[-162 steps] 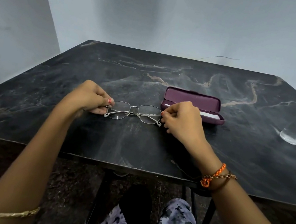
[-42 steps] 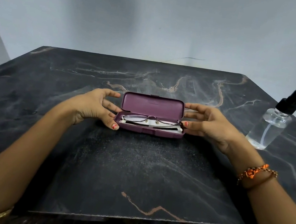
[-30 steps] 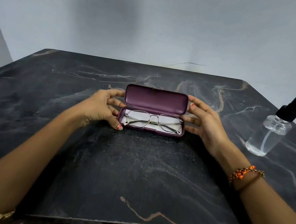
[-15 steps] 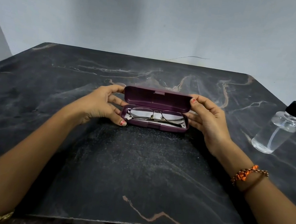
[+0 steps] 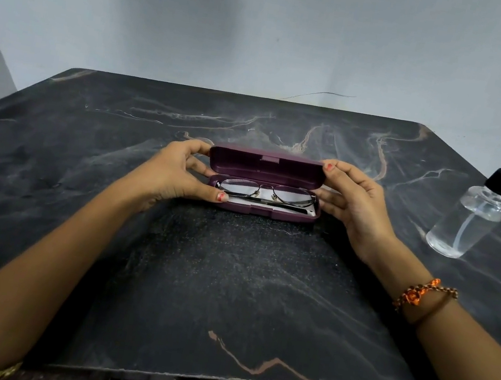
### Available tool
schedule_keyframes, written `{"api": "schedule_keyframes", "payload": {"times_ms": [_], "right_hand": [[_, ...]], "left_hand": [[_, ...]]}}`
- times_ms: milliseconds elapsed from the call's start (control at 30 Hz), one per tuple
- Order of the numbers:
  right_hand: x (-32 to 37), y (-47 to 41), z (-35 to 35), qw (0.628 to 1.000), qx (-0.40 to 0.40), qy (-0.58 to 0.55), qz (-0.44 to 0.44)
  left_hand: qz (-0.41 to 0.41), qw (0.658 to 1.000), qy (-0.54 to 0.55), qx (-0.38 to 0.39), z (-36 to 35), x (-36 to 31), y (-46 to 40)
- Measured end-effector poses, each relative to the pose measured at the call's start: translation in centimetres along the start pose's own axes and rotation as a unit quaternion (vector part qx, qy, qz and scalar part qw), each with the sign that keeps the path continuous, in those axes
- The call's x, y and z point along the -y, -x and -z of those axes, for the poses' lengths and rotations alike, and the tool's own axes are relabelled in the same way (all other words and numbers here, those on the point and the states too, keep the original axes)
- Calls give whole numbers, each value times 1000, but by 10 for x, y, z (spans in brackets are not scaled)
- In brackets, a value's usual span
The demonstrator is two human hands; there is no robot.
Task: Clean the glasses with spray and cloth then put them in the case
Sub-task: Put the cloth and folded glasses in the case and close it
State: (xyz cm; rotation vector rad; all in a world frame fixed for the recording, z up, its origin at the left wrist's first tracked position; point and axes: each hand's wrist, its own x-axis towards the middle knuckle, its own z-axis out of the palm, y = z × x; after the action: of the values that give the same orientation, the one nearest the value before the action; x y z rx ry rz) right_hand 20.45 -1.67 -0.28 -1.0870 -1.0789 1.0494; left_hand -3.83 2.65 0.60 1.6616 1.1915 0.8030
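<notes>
Both hands on the case, which sits mid-table, approx. centred betw. the two forearms. Lid is part-way down, tilted fwd over the base, not shut; gap at front is open enough to see inside.

Left hand: grip curled round the left end of the case. Forefinger hooked on the lid's top left corner, thumb w/ red nail pressed on the base's front left corner. Middle finger touches the end wall between.

Right hand: same on the right end. Forefinger tip w/ red nail sits on the lid's top right corner; other fingers lie vs. the end of the base. Thumb not visible, can't tell where it is.

Glasses lie folded inside the base, lenses facing up-ish, on a white cloth lining the bottom.

Spray bottle, clear w/ black pump top, stands upright at the table's right edge, well apart from the right hand. Orange thread bracelet on right wrist.
</notes>
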Motion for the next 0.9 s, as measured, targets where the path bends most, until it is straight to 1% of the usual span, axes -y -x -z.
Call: {"api": "schedule_keyframes", "payload": {"times_ms": [133,300,467,567,600,667,767,800,833,900], "right_hand": [[-1,0,1,1000,-1,2,-9],[-1,1,4,999,28,28,-13],[-2,2,7,995,57,77,-11],[-2,3,8,987,69,143,21],[-2,4,8,979,75,186,49],[-2,7,7,946,82,290,124],[2,10,9,873,119,420,219],[3,10,9,852,136,447,237],[4,9,10,838,146,463,247],[5,8,10,825,142,480,261]], "left_hand": [[-2,1000,-1,26,1,0,2],[-17,997,-2,70,8,1,2],[-21,998,-30,55,8,3,1],[-45,996,-76,28,4,3,0],[-68,991,-111,14,3,3,-1],[-136,970,-199,-13,2,2,0],[-242,929,-278,-13,2,0,3],[-268,916,-298,-13,2,-1,4],[-291,902,-319,-16,3,-1,4],[-331,877,-348,-24,3,-1,4]]}}
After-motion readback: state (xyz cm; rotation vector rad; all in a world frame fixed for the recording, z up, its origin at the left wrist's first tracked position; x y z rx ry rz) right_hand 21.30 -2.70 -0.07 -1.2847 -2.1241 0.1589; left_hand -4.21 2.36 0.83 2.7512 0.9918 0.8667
